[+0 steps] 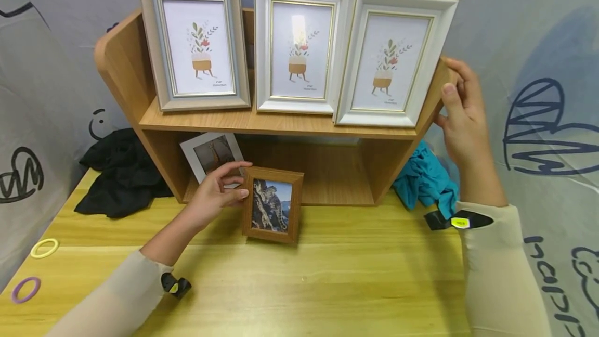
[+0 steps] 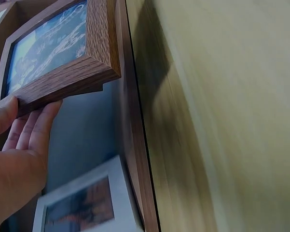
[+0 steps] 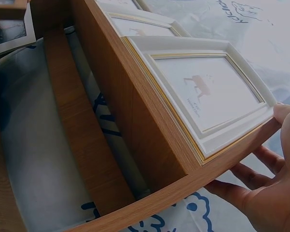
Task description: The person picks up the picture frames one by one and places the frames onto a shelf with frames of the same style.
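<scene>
My left hand pinches the left edge of a brown wooden picture frame with a photo of a spotted cat on rocks. In the left wrist view the thumb lies on the front of this frame, the fingers behind it. It hangs in front of the lower shelf. Behind it a white frame with a giraffe photo leans tilted in the lower left compartment. My right hand grips the right side panel of the wooden shelf, its thumb near a white frame in the right wrist view.
On the upper shelf stand a beige frame, a white frame and another white frame, the latter two overlapping. Black cloth lies left, teal cloth right. A yellow ring and a purple ring lie on the table.
</scene>
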Action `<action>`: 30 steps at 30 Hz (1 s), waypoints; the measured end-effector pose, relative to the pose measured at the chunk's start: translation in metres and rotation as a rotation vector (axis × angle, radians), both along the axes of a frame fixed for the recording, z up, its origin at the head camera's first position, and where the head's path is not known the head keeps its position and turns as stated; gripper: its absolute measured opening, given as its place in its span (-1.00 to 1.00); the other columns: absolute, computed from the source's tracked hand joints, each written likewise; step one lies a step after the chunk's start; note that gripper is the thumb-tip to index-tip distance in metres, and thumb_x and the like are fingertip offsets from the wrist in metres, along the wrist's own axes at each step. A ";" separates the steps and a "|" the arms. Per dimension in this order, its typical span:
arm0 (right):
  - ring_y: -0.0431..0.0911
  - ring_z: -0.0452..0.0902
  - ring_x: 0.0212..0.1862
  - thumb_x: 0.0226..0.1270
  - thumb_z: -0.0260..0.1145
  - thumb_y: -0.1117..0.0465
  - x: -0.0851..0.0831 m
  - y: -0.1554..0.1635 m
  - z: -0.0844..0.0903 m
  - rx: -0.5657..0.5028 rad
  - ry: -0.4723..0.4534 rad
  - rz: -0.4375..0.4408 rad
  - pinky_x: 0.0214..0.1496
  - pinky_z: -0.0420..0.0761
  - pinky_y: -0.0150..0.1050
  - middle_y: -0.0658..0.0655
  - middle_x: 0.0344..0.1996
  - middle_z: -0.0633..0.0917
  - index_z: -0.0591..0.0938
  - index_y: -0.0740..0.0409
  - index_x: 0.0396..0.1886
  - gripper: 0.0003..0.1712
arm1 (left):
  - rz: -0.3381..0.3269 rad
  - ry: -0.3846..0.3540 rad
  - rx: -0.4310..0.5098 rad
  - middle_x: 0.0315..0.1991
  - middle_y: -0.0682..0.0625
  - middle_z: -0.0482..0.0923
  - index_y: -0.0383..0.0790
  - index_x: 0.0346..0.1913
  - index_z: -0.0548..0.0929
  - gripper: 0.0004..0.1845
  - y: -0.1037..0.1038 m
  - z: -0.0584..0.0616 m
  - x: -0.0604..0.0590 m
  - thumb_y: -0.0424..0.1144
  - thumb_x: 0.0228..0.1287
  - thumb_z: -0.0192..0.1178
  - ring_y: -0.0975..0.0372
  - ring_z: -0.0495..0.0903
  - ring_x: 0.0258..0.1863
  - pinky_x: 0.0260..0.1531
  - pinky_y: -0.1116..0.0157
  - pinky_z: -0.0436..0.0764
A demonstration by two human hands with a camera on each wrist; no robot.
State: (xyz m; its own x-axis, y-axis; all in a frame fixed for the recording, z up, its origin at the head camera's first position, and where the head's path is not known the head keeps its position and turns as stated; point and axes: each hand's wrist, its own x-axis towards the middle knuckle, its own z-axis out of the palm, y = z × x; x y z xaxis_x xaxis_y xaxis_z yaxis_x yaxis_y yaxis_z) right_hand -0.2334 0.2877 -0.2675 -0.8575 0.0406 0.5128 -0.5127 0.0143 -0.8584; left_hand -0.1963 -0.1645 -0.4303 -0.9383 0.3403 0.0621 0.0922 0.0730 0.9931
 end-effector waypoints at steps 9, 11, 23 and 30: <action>0.08 0.34 0.29 0.63 0.15 0.11 -0.002 0.001 0.000 0.004 -0.005 -0.003 0.09 0.62 -0.07 0.16 0.38 0.36 0.40 -0.14 0.47 -0.51 | -0.031 -0.005 0.028 0.02 -0.22 0.58 -0.18 0.48 0.42 -0.35 0.047 0.003 -0.030 -0.58 0.38 0.23 0.16 0.71 -0.24 -0.18 0.11 0.75; 0.08 0.34 0.30 0.63 0.15 0.11 -0.002 0.002 0.000 0.007 -0.011 -0.010 0.14 0.61 -0.02 0.16 0.39 0.36 0.40 -0.15 0.47 -0.51 | -0.034 0.005 0.035 0.05 -0.26 0.60 -0.20 0.49 0.41 -0.34 0.058 0.003 -0.037 -0.59 0.37 0.23 0.17 0.71 -0.24 -0.18 0.10 0.75; 0.09 0.33 0.31 0.63 0.15 0.09 -0.001 0.002 0.000 0.027 -0.018 -0.023 0.18 0.61 0.03 0.15 0.39 0.35 0.39 -0.17 0.47 -0.51 | -0.014 0.057 -0.015 0.31 -0.29 0.51 -0.19 0.53 0.36 -0.35 0.122 0.002 -0.078 -0.52 0.44 0.20 -0.12 0.62 0.14 -0.10 0.08 0.72; 0.08 0.34 0.29 0.63 0.15 0.09 -0.001 0.002 0.000 0.025 -0.013 -0.015 0.10 0.62 -0.05 0.16 0.37 0.35 0.39 -0.16 0.47 -0.51 | 0.023 -0.025 0.071 0.29 -0.39 0.50 -0.48 0.44 0.34 -0.47 0.156 -0.002 -0.094 -0.47 0.49 0.16 -0.15 0.58 0.15 0.05 0.03 0.65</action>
State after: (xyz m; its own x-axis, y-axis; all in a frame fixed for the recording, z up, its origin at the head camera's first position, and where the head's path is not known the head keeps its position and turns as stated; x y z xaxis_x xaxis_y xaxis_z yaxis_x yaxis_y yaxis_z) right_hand -0.2347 0.2900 -0.2676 -0.8635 0.0408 0.5027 -0.5011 0.0432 -0.8643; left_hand -0.2903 -0.0086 -0.4320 -0.9473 0.3143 0.0612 0.0659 0.0045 0.9978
